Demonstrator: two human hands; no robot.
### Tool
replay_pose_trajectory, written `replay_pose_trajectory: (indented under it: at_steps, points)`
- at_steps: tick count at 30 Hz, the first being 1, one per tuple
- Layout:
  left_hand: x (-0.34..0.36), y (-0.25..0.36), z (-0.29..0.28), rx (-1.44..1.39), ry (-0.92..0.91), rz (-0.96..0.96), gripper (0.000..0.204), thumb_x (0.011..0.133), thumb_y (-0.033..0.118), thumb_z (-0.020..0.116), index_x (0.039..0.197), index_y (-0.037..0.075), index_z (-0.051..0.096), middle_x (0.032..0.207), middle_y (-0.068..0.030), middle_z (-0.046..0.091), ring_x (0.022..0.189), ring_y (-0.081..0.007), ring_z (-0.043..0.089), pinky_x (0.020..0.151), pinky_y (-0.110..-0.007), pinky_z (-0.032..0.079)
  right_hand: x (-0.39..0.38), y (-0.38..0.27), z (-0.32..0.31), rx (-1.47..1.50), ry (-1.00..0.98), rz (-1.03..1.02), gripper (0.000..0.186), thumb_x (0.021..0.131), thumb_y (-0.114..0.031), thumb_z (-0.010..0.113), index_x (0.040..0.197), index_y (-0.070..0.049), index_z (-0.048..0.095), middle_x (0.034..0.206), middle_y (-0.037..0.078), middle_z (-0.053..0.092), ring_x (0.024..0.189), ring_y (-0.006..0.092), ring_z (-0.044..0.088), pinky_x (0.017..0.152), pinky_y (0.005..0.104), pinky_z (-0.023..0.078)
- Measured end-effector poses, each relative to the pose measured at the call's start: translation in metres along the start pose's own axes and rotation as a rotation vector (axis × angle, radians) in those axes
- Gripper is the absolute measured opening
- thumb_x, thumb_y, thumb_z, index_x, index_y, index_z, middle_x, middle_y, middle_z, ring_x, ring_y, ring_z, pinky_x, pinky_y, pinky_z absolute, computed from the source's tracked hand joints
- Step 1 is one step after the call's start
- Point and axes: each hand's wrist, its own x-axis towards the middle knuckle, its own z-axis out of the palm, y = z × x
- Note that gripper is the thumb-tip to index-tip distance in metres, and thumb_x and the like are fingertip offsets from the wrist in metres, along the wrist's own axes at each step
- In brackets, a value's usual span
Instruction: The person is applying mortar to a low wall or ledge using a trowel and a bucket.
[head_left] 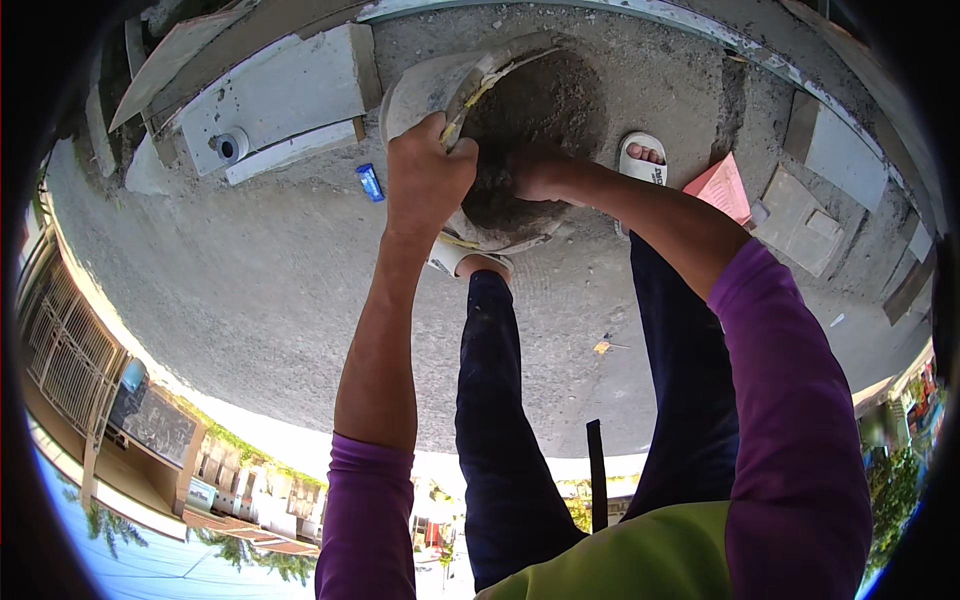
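Left hand (432, 172) clenched on bucket (420, 92) rim, right hand (548, 174) inside, fingers hidden, hold unclear, dark-lettered white sandal (634, 172) right, blue packet (370, 182) left

One left hand (430, 178) and one right hand (540, 174) can be counted, two in all. One gray container (422, 92) is seen. Two white slippers (640, 165), two purple sleeves (370, 500) and two dark trouser legs (490, 380) are shown. One blue packet (370, 182), one white ring-shaped roll (240, 143), one pink object (720, 190) and one black strap (597, 480) are also counted.
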Motion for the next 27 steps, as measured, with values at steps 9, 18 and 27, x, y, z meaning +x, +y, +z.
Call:
replay_pose_trajectory:
  at_steps: [9, 18, 27]
  points:
    - [0.025, 0.021, 0.005, -0.035, -0.022, -0.007, 0.022, 0.077, 0.012, 0.063, 0.079, -0.010, 0.060, 0.069, -0.0307, 0.059, 0.058, -0.0422, 0.053, 0.063, -0.044, 0.051, 0.021, 0.037, -0.013, 0.049, 0.186, -0.024, 0.030, 0.091, -0.012, 0.057, 0.114, -0.005, 0.074, 0.109, 0.018, 0.075, 0.105, 0.0352, 0.073, 0.087, 0.0479, 0.059]
    - [0.046, 0.021, -0.011, 0.044, -0.080, -0.067, 0.024, 0.077, 0.015, 0.065, 0.079, -0.008, 0.060, 0.064, -0.0245, 0.058, 0.056, -0.0268, 0.047, 0.062, -0.041, 0.050, -0.016, 0.033, -0.083, 0.141, 0.298, -0.036, 0.028, 0.091, -0.010, 0.056, 0.110, -0.006, 0.076, 0.112, 0.017, 0.075, 0.109, 0.0335, 0.072, 0.092, 0.0465, 0.058]
    - [0.056, 0.009, -0.024, 0.118, -0.120, -0.069, 0.022, 0.081, 0.015, 0.065, 0.086, -0.007, 0.063, 0.067, -0.0071, 0.058, 0.064, -0.0125, 0.047, 0.062, -0.033, 0.045, 0.000, 0.024, -0.054, -0.019, 0.342, -0.217, 0.025, 0.095, -0.017, 0.059, 0.108, -0.007, 0.078, 0.112, 0.016, 0.076, 0.105, 0.0322, 0.074, 0.085, 0.0446, 0.061]
